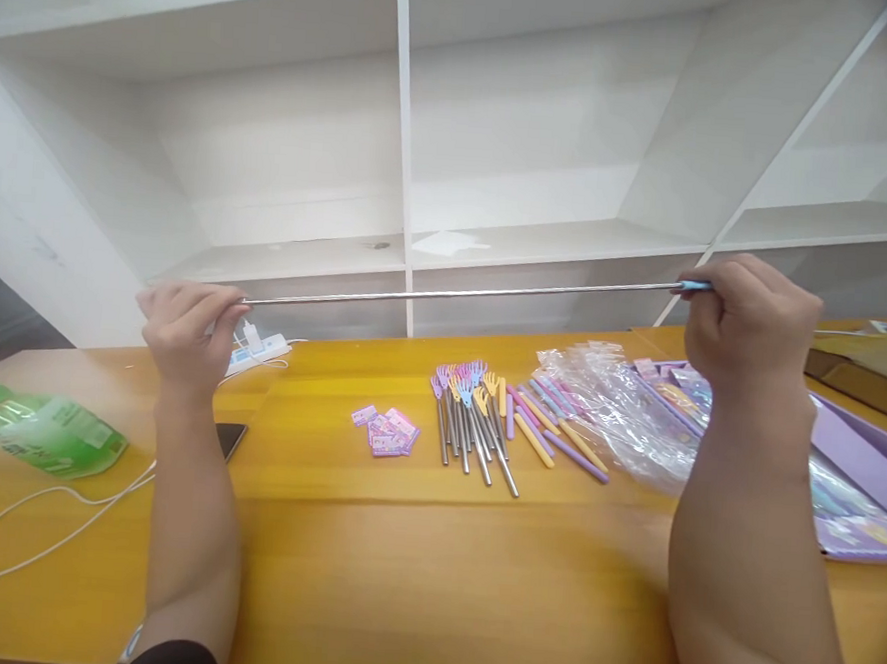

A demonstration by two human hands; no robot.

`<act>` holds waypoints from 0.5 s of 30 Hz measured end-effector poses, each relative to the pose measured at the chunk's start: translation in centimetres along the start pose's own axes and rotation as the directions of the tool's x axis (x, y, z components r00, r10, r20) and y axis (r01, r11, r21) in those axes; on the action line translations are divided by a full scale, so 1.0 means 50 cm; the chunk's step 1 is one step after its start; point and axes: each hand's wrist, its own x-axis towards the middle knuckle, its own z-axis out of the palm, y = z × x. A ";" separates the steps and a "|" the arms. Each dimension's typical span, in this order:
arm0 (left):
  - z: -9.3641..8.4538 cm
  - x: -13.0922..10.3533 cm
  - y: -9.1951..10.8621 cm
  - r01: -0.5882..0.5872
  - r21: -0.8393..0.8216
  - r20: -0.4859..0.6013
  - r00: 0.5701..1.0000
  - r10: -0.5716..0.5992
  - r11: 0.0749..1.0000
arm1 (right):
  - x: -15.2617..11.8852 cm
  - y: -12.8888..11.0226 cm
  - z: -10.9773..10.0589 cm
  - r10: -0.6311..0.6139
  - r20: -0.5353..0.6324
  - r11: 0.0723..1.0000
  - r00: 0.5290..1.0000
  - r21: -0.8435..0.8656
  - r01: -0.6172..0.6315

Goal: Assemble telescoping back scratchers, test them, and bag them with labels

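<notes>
Forearms closest to me, left [196, 517] at eight o'clock, right [757, 552] at four, both raised over the table [443, 592]. And look at this: one long, thin metal rod [461, 294], stretched nine to three, clear of everything below. Left hand [192, 337] is pinching the far tip with thumb and fingers; right hand [752, 311] is closed around the blue end [694, 285]. Trouble spots? That slim left pinch, I'd say: pull too hard and the tip could slip out or the rod bend. Dip it and it might rake the fork-headed sticks [476, 414] at five o'clock, or roll the coloured tubes [533, 441] at four. Little cards [388, 434] sit at seven, crinkled plastic [611, 412] between three and four, near my right forearm, where a sleeveless elbow could snag it. Green bottle [54, 433], past eight, lies beside a loose white cable [86, 521]; catch that and things shift.
</notes>
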 end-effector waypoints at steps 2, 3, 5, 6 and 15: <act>0.007 0.005 0.019 0.005 -0.007 0.021 1.000 -0.005 1.000 | 0.007 -0.007 -0.002 0.054 -0.007 0.998 0.999 -0.019 -0.054; 0.010 0.007 0.028 0.005 -0.011 0.035 0.999 -0.004 1.000 | 0.012 -0.010 -0.004 0.085 -0.013 0.996 0.996 -0.039 -0.086; 0.013 0.010 0.041 0.000 -0.009 0.054 0.999 0.001 1.000 | 0.021 -0.015 -0.008 0.156 -0.015 0.984 0.988 -0.090 -0.156; 0.015 0.010 0.047 -0.009 -0.007 0.061 0.998 0.010 1.000 | 0.023 -0.019 -0.011 0.182 -0.009 0.976 0.983 -0.117 -0.181; 0.018 0.016 0.081 0.007 -0.001 0.102 0.995 -0.007 1.000 | -0.013 -0.067 -0.046 -0.038 -0.220 0.975 0.975 -0.220 -0.011</act>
